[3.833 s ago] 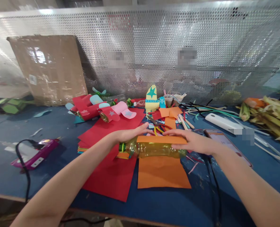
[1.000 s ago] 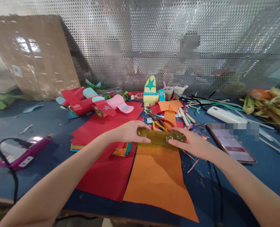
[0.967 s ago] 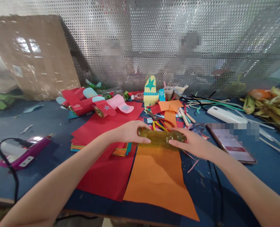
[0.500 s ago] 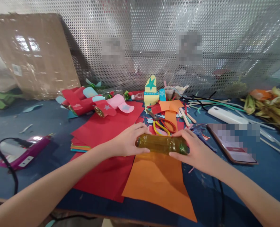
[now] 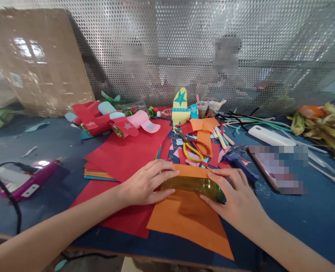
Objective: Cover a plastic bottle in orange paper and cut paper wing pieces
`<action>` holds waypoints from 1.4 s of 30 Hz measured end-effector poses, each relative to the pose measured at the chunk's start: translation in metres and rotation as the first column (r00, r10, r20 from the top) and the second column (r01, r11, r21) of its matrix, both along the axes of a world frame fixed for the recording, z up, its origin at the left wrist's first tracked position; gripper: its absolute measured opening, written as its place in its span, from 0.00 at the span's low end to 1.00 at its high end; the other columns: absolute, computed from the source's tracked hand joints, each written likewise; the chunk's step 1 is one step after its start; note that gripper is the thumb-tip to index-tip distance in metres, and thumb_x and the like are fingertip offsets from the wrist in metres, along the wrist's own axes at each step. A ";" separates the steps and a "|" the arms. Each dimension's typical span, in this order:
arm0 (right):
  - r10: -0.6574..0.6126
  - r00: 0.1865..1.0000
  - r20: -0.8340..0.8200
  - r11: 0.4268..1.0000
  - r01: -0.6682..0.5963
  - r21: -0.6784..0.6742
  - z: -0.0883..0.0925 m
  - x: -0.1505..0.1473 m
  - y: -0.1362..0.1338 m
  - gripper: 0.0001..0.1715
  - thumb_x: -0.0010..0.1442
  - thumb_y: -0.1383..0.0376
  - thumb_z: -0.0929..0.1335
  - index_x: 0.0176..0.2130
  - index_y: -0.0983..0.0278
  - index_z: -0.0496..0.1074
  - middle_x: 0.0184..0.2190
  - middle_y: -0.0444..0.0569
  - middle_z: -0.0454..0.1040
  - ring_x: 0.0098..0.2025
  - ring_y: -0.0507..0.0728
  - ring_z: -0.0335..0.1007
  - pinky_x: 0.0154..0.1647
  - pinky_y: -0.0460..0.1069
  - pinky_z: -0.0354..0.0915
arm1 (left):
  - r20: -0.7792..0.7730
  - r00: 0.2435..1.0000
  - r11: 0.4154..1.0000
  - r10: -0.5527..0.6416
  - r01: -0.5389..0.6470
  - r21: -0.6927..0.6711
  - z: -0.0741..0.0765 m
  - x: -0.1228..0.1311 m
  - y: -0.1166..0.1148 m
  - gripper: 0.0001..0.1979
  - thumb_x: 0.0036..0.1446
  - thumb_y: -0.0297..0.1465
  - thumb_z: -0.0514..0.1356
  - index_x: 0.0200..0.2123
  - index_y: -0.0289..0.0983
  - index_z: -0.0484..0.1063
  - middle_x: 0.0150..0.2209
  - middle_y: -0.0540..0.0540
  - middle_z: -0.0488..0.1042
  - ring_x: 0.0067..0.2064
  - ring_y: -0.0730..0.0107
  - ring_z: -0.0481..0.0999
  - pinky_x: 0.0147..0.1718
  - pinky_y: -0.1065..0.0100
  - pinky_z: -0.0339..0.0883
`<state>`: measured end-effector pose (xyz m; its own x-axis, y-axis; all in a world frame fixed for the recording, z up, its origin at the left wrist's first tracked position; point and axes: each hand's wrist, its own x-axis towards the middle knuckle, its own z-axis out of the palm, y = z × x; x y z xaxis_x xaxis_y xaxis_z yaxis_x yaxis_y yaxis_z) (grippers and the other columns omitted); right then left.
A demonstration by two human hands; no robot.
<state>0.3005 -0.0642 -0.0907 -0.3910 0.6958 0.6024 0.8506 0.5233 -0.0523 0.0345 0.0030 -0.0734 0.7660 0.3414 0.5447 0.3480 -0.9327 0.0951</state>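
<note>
Bottle (image 5: 190, 184) across orange paper (image 5: 191, 221), left hand (image 5: 147, 183) clamped on it at 9 o'clock, right hand (image 5: 238, 192) likewise at 3; likely wrapping step, next needing 12 o'clock flap (image 5: 192, 171) snugged.

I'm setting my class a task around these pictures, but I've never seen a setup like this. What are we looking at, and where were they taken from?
There is no machine here, only a person's bare left hand and right hand. Every picture comes from one camera worn on the head, looking forward and down. The hands hold a see-through plastic bottle between them, lying on its side over orange paper. On the blue table are red paper sheets, scissors with one yellow and one red handle, a phone and a purple power strip. Behind, a cardboard sheet leans against a perforated metal panel.
</note>
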 end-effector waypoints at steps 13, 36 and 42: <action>0.123 0.977 0.177 0.982 -0.145 0.119 0.002 0.011 -0.018 0.21 0.62 0.59 0.67 0.51 0.67 0.67 0.41 0.60 0.72 0.46 0.65 0.68 0.48 0.64 0.68 | 0.000 0.997 0.992 -0.073 0.073 0.099 -0.010 -0.009 -0.010 0.26 0.57 0.31 0.61 0.59 0.38 0.61 0.42 0.41 0.74 0.51 0.58 0.74 0.51 0.59 0.72; -0.116 0.944 -0.308 0.553 -0.196 -0.810 0.049 0.014 0.018 0.30 0.60 0.46 0.63 0.55 0.60 0.67 0.55 0.52 0.71 0.55 0.63 0.69 0.55 0.58 0.66 | -0.016 1.000 0.946 -0.011 0.016 0.323 -0.012 -0.018 -0.029 0.13 0.60 0.24 0.59 0.49 0.36 0.71 0.39 0.50 0.80 0.49 0.70 0.77 0.56 0.68 0.68; -0.124 0.973 -0.196 0.427 -0.126 -0.895 0.054 0.010 0.007 0.39 0.59 0.41 0.60 0.62 0.58 0.62 0.59 0.49 0.68 0.57 0.64 0.67 0.57 0.57 0.64 | -0.035 0.997 0.935 -0.070 0.078 0.345 -0.003 -0.020 -0.031 0.12 0.60 0.21 0.58 0.46 0.35 0.73 0.40 0.51 0.81 0.48 0.73 0.78 0.59 0.69 0.63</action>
<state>0.3107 -0.0577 -0.0367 -0.3508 0.8853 -0.3053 0.7516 0.0717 -0.6557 0.0146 -0.0275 -0.0759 0.7951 0.0766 0.6017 0.2751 -0.9296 -0.2453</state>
